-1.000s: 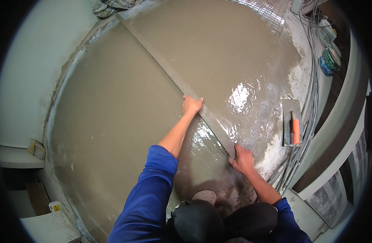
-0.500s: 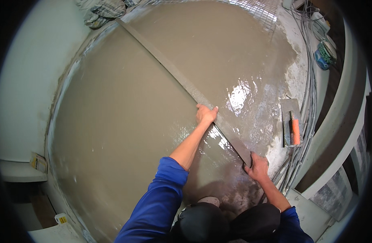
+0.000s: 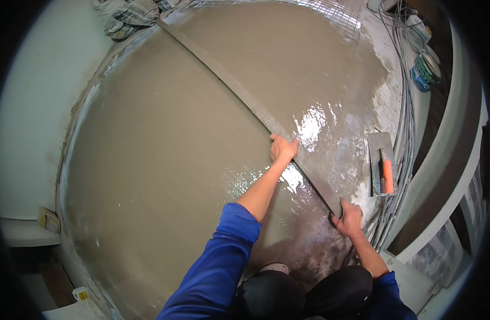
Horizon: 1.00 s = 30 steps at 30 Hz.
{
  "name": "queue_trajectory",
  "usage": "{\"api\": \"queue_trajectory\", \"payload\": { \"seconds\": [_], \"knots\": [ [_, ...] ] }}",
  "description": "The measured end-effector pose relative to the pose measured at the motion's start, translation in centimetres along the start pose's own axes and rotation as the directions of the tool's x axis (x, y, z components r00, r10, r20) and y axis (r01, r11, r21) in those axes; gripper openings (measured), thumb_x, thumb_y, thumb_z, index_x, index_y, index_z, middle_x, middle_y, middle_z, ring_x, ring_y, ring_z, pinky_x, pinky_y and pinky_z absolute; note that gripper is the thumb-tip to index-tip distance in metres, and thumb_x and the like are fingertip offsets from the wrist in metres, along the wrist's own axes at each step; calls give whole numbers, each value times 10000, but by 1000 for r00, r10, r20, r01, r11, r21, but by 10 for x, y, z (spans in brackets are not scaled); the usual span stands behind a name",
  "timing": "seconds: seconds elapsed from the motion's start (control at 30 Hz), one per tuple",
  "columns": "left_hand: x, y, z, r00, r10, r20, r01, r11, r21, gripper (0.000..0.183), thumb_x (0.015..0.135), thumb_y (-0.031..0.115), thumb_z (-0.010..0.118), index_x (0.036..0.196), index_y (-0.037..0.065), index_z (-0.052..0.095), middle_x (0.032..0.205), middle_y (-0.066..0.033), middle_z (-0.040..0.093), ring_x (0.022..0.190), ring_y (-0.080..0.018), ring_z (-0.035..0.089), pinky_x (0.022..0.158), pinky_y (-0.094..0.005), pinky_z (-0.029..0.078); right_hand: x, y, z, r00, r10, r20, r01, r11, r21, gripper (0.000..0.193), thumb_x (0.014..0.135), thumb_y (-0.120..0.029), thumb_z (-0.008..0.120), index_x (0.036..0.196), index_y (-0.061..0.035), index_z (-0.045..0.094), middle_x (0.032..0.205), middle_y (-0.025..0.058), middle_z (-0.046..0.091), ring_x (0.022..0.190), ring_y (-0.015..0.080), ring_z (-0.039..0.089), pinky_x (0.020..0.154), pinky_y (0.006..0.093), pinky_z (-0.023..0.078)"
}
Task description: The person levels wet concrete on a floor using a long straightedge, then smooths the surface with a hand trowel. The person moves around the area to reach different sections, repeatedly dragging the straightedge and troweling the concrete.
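A long grey screed bar (image 3: 223, 73) lies diagonally over wet, smooth mortar (image 3: 143, 144), from the far left down to the near right. My left hand (image 3: 284, 148) grips it partway along, its fingers wrapped over the edge. At the near end, my right hand (image 3: 351, 217) is closed round the bar's tip. Right of the bar, a steel trowel (image 3: 382, 160) with an orange handle rests at the mortar's rough edge. Shiny wet patches show around my left hand.
Grey cables (image 3: 406, 128) run along the right side, beside a blue-green bucket (image 3: 425, 73). Wire mesh (image 3: 335, 15) shows at the far edge. Crumpled sacks (image 3: 132, 20) lie at the far left by the pale wall (image 3: 39, 106). A curved white ledge (image 3: 463, 160) bounds the right.
Both hands have shifted slightly to the right, carrying the near part of the bar with them. Its far end stays near the sacks. The trowel has not been touched.
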State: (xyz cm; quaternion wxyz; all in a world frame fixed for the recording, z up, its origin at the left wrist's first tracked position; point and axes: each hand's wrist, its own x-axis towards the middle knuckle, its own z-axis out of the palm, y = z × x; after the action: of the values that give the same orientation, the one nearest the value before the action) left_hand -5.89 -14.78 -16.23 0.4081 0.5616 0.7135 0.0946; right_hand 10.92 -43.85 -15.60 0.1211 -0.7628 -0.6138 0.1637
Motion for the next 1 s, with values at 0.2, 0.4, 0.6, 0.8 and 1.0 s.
{"api": "queue_trajectory", "payload": {
  "seconds": [0.2, 0.4, 0.6, 0.8, 1.0],
  "knots": [
    [-10, 4, 2, 1000, -5, 20, 5, 1000, 16, 818, 846, 405, 727, 1275, -131, 281, 1123, -304, 648, 1087, -418, 637, 956, -459, 498, -8, 5, -3, 994, 49, 94, -51, 999, 16, 629, 643, -238, 797, 1199, -43, 576, 962, 180, 649, 885, 386, 617, 803, 458, 430],
    [5, 16, 8, 998, -11, 69, 9, 1000, 17, 962, 835, 446, 723, 1401, -149, 220, 1238, -317, 600, 1174, -421, 594, 1002, -444, 479, -1, 1, 3, 997, 73, 34, -74, 997, 20, 633, 659, -243, 794, 1215, -42, 567, 969, 178, 653, 888, 382, 619, 804, 476, 439],
    [40, 46, 13, 995, 79, 57, -77, 996, -36, 931, 850, 463, 703, 1407, -128, 247, 1256, -324, 588, 1172, -433, 591, 1003, -459, 475, 46, -3, 4, 995, 98, -21, -97, 995, 37, 497, 700, -273, 771, 1095, -53, 564, 951, 179, 650, 882, 400, 624, 810, 470, 455],
    [-15, -24, -21, 888, 457, 51, -452, 889, -74, 947, 885, 513, 653, 1480, -102, 248, 1425, -319, 455, 1304, -421, 488, 1091, -452, 391, 109, -3, 4, 986, 167, 5, -167, 983, 79, 504, 718, -288, 760, 1114, -65, 541, 996, 194, 658, 957, 432, 626, 851, 518, 462],
    [-151, -227, -157, 991, 134, 24, -137, 981, 141, 805, 857, 507, 688, 1379, -60, 457, 1196, -284, 640, 1118, -439, 620, 949, -463, 505, 195, 13, -6, 985, 95, -142, -87, 994, 62, 591, 736, -318, 736, 1235, -67, 544, 1022, 258, 667, 937, 462, 636, 821, 537, 504]
  ]
}}
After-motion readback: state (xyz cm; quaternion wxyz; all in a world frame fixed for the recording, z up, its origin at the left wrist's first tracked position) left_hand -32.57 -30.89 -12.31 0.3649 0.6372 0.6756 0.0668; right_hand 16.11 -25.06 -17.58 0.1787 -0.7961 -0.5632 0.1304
